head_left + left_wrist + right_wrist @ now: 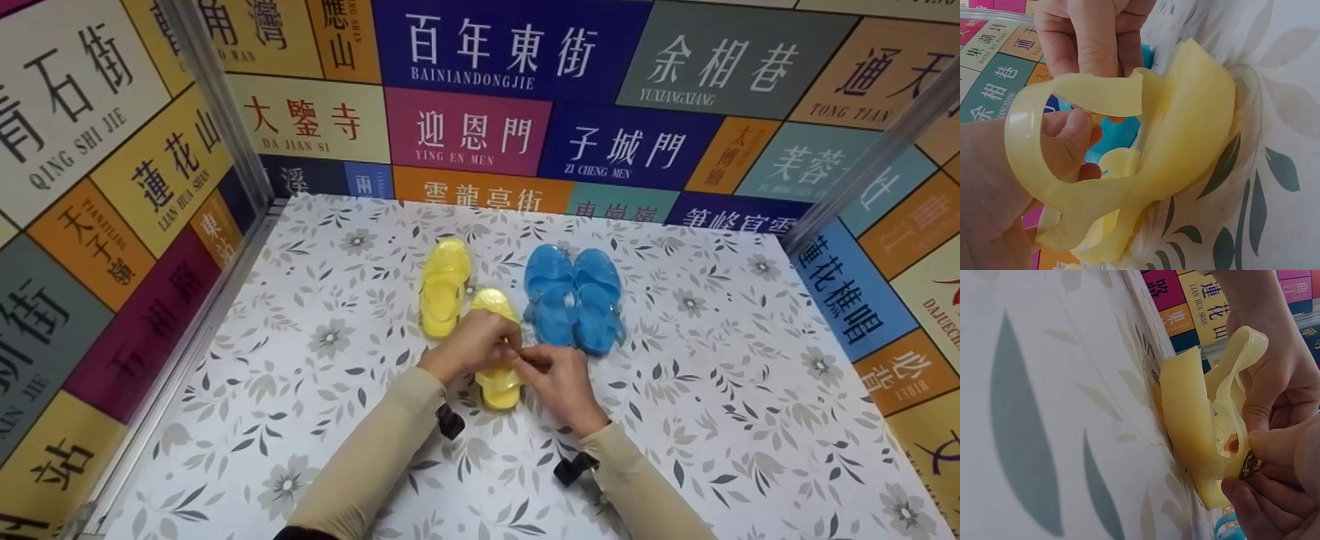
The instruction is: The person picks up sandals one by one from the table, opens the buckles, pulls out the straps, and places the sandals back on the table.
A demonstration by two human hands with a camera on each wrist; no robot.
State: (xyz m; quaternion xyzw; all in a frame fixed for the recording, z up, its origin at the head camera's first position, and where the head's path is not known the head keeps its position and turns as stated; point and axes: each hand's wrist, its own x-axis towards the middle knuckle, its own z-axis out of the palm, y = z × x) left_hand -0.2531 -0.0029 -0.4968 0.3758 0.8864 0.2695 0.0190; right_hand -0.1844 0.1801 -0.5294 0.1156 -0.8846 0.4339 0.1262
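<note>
A yellow jelly sandal [499, 388] lies on the patterned sheet, partly hidden under both hands. My left hand [480, 341] reaches over it from the left, its thumb and fingers pinching at the strap near the buckle side. From the right, my right hand [559, 379] pinches the strap's small metal buckle [1251, 465] between thumb and fingers. The fingertips of both hands meet closely there. In the left wrist view the heel strap [1024, 135] stands up in a loop above the sole. The other yellow sandal [442, 289] lies to the left, just beyond my left hand.
A pair of blue sandals [551, 289] lies side by side, right of the yellow ones and just beyond my right hand. The floral sheet [720, 420] covers the surface. Printed panels [465, 135] stand at the back and sides, with metal posts [225, 97] at the corners.
</note>
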